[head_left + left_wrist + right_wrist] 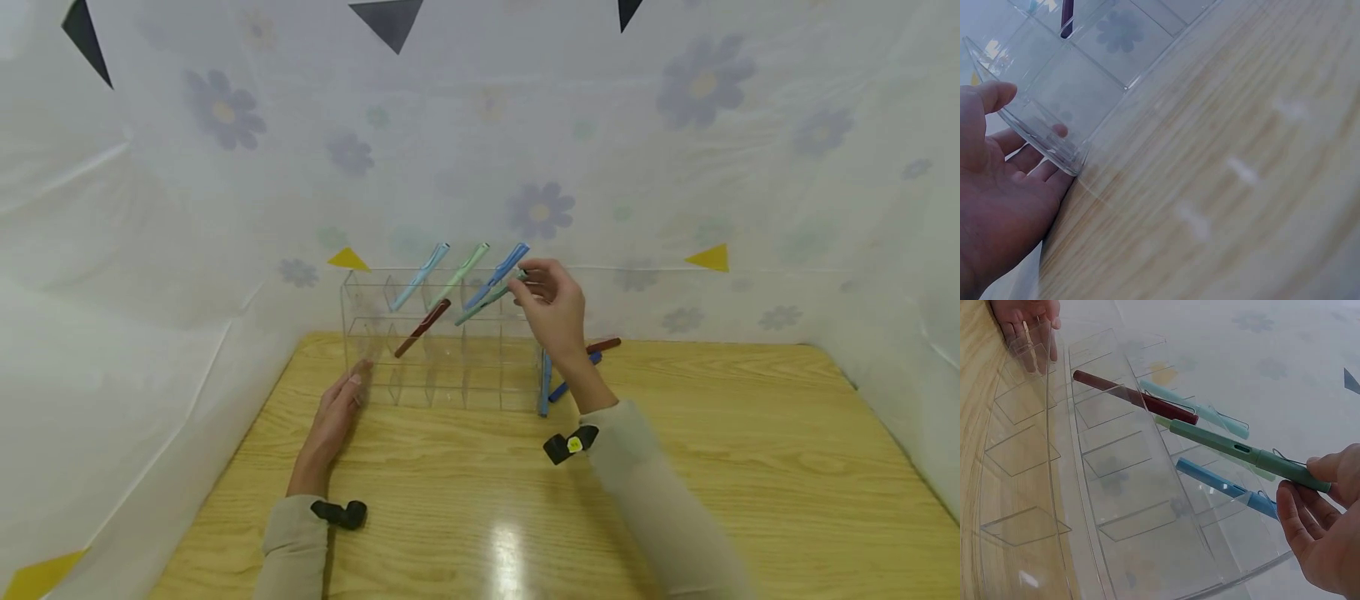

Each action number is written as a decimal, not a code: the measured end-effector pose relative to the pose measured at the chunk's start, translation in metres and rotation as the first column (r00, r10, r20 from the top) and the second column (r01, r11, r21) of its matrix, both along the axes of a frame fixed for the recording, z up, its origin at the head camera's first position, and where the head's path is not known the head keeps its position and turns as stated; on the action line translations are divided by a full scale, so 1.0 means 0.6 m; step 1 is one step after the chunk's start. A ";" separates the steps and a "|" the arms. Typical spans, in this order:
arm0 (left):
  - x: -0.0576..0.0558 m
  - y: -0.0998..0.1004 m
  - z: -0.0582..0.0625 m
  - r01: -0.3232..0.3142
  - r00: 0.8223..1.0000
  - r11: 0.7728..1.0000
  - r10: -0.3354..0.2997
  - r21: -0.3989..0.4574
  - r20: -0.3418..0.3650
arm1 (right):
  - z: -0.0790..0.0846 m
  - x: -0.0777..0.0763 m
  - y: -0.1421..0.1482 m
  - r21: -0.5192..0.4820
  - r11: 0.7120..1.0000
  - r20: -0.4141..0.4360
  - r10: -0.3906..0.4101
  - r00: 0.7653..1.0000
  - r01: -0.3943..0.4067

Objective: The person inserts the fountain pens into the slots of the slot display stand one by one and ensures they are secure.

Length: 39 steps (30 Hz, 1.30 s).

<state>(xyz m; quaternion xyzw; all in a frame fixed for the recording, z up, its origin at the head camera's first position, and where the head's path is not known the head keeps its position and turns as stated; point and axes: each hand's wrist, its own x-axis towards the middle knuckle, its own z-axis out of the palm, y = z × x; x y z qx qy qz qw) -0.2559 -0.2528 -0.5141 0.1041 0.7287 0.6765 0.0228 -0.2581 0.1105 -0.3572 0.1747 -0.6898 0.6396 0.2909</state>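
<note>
In the head view, my right hand (553,310) pinches a dark green pen (487,302) by its clip end, between thumb and fingertips. The pen slants over the clear compartment rack (447,407), its far end at the upper tiers. Three pens lean in the top row: light blue (420,278), pale green (459,275) and blue (498,273). A dark red pen (422,328) leans in the row below. My left hand (335,417) rests against the rack's left end, its fingers (1029,159) along the side panel, thumb by the front edge.
To the right of the rack, blue pens (544,383) and a red-brown pen (604,344) lie on the wooden table (720,450), partly behind my right wrist. A white flowered sheet (465,125) hangs close behind the rack.
</note>
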 end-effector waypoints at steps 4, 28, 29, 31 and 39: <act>0.001 -0.001 -0.001 0.000 1.000 1.000 0.000 -0.006 0.005 | -0.027 -0.027 -0.010 0.010 1.000 0.004 -0.013 1.000 0.013; 0.008 0.001 0.003 -0.007 1.000 1.000 0.008 -0.010 0.019 | -0.066 -0.029 -0.074 0.136 0.990 0.219 -0.059 0.974 0.029; 0.008 0.002 0.003 -0.008 1.000 1.000 0.008 -0.006 0.021 | -0.067 -0.028 -0.074 0.144 0.989 0.224 -0.069 0.972 0.037; 0.008 0.003 0.003 -0.008 1.000 1.000 0.008 -0.002 0.022 | -0.069 -0.028 -0.075 0.160 0.985 0.226 -0.093 0.970 0.057; 0.005 0.003 0.003 -0.011 0.999 1.000 0.011 0.002 0.030 | -0.074 -0.031 -0.074 0.163 0.983 0.218 -0.116 0.969 0.081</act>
